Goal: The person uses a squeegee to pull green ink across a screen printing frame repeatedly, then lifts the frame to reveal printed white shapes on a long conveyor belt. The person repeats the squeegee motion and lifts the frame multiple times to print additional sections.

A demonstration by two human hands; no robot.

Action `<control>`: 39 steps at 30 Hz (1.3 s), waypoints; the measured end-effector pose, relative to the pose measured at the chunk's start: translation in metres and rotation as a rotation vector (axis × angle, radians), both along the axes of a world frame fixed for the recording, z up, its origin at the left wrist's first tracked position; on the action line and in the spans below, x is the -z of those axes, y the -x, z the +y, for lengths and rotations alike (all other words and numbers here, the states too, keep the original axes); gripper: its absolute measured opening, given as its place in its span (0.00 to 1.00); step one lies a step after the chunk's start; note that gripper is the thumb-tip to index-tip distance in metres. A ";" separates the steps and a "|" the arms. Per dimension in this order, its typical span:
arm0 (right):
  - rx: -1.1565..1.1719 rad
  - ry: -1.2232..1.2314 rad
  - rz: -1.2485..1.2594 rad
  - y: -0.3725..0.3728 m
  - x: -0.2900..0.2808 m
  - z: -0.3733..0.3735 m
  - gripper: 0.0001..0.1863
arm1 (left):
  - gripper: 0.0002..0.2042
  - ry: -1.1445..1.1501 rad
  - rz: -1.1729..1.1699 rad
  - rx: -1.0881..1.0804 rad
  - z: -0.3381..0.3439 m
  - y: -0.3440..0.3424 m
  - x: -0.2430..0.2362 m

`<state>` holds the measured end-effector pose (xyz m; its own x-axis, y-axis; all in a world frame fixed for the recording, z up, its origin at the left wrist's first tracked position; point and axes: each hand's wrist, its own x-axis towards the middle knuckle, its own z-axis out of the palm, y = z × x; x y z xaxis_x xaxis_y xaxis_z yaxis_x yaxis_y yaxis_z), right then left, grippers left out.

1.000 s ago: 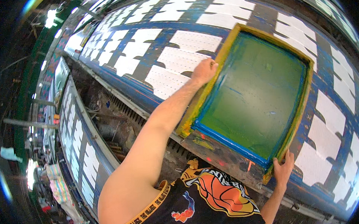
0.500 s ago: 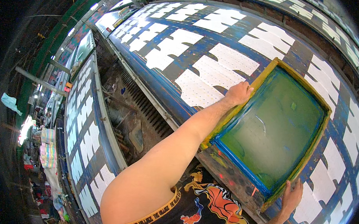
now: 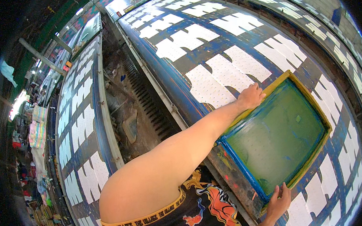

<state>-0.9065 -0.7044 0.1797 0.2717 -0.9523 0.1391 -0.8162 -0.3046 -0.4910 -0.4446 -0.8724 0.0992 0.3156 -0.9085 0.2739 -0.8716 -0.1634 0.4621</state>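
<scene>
A screen-printing frame (image 3: 311, 90), with a yellow-green rim, blue-stained inner edges and a translucent green mesh, lies flat on the long dark printing table (image 3: 296, 82). My left hand (image 3: 252, 97) is closed over its far-left rim, with the arm stretched across the table edge. At the near right rim is my right hand (image 3: 279, 200), its fingers apart and fingertips lying over the rim. White dotted cut fabric pieces (image 3: 230, 73) lie in rows around the frame. The mesh blurs whatever is beneath it.
A second long table (image 3: 81, 130) with white pieces stands left, beyond a gap holding a dark slatted rack (image 3: 146, 108). Another table (image 3: 307, 20) runs along the far right. Bundled cloth (image 3: 38, 135) and clutter fill the left side.
The view has shifted, so the table and frame appear lower. My right hand has moved left along the near rim, and its fingers now overlap it. My left hand keeps its hold.
</scene>
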 end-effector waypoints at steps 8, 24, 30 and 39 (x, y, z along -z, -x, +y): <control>-0.184 -0.015 -0.080 -0.034 -0.017 0.031 0.17 | 0.18 0.054 -0.022 0.023 0.000 -0.003 0.011; -0.331 0.174 -0.077 -0.085 -0.030 0.078 0.17 | 0.16 0.094 -0.147 -0.003 0.001 -0.004 0.010; -0.238 0.112 0.102 -0.073 -0.038 0.087 0.15 | 0.16 0.091 -0.133 -0.006 0.005 -0.003 0.006; -0.137 0.195 -0.001 -0.061 -0.022 0.096 0.06 | 0.15 0.147 -0.053 0.006 0.002 -0.002 0.001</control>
<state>-0.8457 -0.6080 0.2022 0.3961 -0.8615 0.3177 -0.7601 -0.5018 -0.4129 -0.4422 -0.8700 0.0980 0.2921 -0.8591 0.4202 -0.8960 -0.0923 0.4343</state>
